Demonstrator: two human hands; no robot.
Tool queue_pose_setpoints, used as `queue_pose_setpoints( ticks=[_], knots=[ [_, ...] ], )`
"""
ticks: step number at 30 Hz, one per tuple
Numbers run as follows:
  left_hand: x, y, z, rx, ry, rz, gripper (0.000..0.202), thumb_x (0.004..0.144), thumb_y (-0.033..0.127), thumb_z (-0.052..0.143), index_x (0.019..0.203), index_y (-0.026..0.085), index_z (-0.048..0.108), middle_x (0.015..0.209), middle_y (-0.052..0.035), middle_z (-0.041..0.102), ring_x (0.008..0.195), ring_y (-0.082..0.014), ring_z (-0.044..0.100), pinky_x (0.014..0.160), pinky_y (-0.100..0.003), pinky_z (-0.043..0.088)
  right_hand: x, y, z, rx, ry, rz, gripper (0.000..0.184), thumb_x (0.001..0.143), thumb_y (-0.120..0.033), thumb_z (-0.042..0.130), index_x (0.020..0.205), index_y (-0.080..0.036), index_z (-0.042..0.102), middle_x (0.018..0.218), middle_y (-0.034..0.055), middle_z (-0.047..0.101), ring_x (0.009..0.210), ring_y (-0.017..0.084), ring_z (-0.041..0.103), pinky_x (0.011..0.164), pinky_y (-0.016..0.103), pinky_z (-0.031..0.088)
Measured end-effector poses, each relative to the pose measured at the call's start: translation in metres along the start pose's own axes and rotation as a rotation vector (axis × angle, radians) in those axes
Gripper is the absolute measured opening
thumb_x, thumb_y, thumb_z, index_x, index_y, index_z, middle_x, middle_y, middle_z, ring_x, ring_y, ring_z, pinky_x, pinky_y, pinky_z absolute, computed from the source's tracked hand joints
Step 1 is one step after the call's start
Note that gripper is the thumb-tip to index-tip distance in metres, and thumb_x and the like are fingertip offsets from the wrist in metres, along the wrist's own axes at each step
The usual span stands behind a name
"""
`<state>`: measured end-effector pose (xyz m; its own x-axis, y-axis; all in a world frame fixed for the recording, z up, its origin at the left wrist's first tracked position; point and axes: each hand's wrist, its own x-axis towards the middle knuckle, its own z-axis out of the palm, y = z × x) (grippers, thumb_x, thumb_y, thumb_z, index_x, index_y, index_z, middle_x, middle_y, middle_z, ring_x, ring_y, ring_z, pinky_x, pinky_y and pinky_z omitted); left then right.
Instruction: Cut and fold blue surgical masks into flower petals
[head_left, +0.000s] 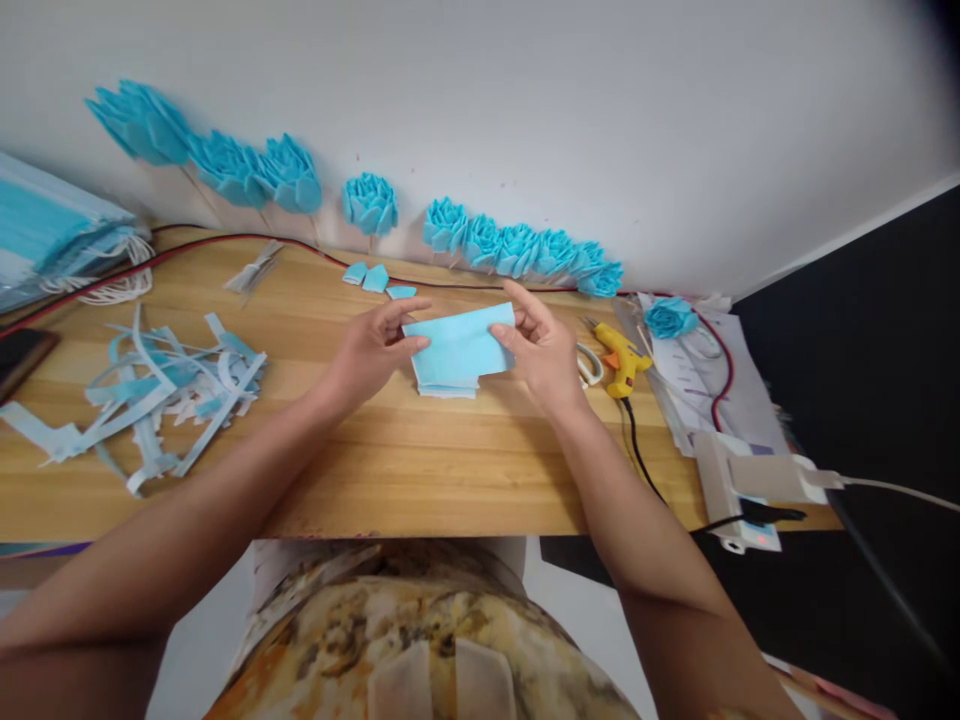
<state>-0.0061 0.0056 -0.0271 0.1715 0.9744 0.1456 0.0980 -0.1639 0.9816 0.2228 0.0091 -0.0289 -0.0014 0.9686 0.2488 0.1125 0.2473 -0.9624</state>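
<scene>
"What is at the right of the fingers point(504, 336)?"

"Near them lies a yellow glue gun point(625, 362). Farther right are some papers point(752, 400), with a red cable point(731, 372) bending over them, and a white power strip point(712, 458)."

"And at the left?"

"A loose heap of cut strips point(163, 378), well apart from the fingers."

"Behind them?"

"A row of blue flowers point(517, 248), before a white wall point(675, 130)."

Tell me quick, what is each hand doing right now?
Left hand: closed, holding one end of the blue sheet.
Right hand: closed, holding the blue sheet's other end.
</scene>
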Motion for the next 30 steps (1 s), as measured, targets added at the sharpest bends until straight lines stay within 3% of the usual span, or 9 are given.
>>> queue_pose_setpoints(
  ticks=[5, 8, 11, 18, 23, 26, 30],
  knots=[
    [0.000, 0.000, -0.002, 0.186, 0.026, 0.001, 0.035, 0.076, 0.025, 0.072, 0.110, 0.017, 0.074, 0.076, -0.0005, 0.064, 0.066, -0.0128, 0.051, 0.063, -0.027, 0.041, -0.002, -0.001, 0.001, -0.072, 0.048, -0.033, 0.062, 0.074, -0.044, 0.081, 0.131, -0.029, 0.065, 0.083, -0.0003, 0.072, 0.070, 0.017, 0.062, 0.066, 0.032, 0.054],
    [-0.001, 0.003, 0.000, 0.070, 0.017, -0.043, 0.017, 0.075, 0.029, 0.072, 0.086, 0.016, 0.073, 0.072, -0.0002, 0.064, 0.065, -0.0125, 0.052, 0.062, -0.025, 0.040, -0.001, -0.002, 0.001, -0.081, 0.081, -0.044, 0.056, 0.073, -0.043, 0.081, 0.126, -0.028, 0.069, 0.080, -0.0009, 0.071, 0.069, 0.016, 0.061, 0.063, 0.030, 0.052],
    [-0.003, 0.009, 0.002, -0.047, 0.025, -0.098, 0.020, 0.075, 0.033, 0.073, 0.071, 0.015, 0.066, 0.065, 0.0003, 0.062, 0.061, -0.0112, 0.053, 0.059, -0.024, 0.040, -0.001, -0.004, 0.000, -0.083, 0.093, -0.046, 0.046, 0.074, -0.040, 0.079, 0.117, -0.025, 0.071, 0.080, -0.0009, 0.071, 0.070, 0.015, 0.062, 0.064, 0.029, 0.051],
    [-0.006, 0.016, 0.004, -0.139, 0.020, -0.126, 0.023, 0.079, 0.033, 0.074, 0.071, 0.017, 0.059, 0.051, 0.0044, 0.053, 0.042, -0.0066, 0.045, 0.044, -0.021, 0.034, -0.001, -0.008, 0.002, -0.055, 0.078, -0.072, 0.023, 0.075, -0.039, 0.077, 0.086, -0.021, 0.067, 0.077, -0.0016, 0.067, 0.068, 0.012, 0.058, 0.063, 0.026, 0.047],
    [-0.007, 0.017, 0.007, -0.197, -0.014, -0.139, 0.022, 0.082, 0.029, 0.072, 0.074, 0.018, 0.054, 0.052, 0.0056, 0.052, 0.038, -0.0074, 0.050, 0.039, -0.020, 0.039, -0.002, -0.008, 0.001, -0.132, 0.096, -0.109, 0.028, 0.080, -0.043, 0.074, 0.073, -0.020, 0.059, 0.065, -0.0052, 0.051, 0.061, 0.010, 0.044, 0.058, 0.025, 0.037],
    [-0.008, 0.016, 0.010, -0.237, -0.022, -0.147, 0.024, 0.083, 0.029, 0.072, 0.077, 0.018, 0.052, 0.058, 0.0061, 0.051, 0.043, -0.0094, 0.056, 0.043, -0.021, 0.049, -0.005, -0.009, 0.002, -0.213, 0.111, -0.132, 0.033, 0.087, -0.049, 0.066, 0.074, -0.021, 0.055, 0.064, -0.0051, 0.045, 0.060, 0.010, 0.039, 0.057, 0.025, 0.032],
    [-0.010, 0.012, 0.015, -0.323, -0.027, -0.124, 0.033, 0.077, 0.035, 0.079, 0.077, 0.017, 0.051, 0.066, 0.0065, 0.049, 0.056, -0.0075, 0.057, 0.058, -0.024, 0.061, -0.009, -0.010, 0.003, -0.350, 0.157, -0.232, 0.036, 0.096, -0.049, 0.052, 0.074, -0.021, 0.049, 0.066, -0.0046, 0.041, 0.063, 0.011, 0.039, 0.061, 0.027, 0.033]
  ],
)
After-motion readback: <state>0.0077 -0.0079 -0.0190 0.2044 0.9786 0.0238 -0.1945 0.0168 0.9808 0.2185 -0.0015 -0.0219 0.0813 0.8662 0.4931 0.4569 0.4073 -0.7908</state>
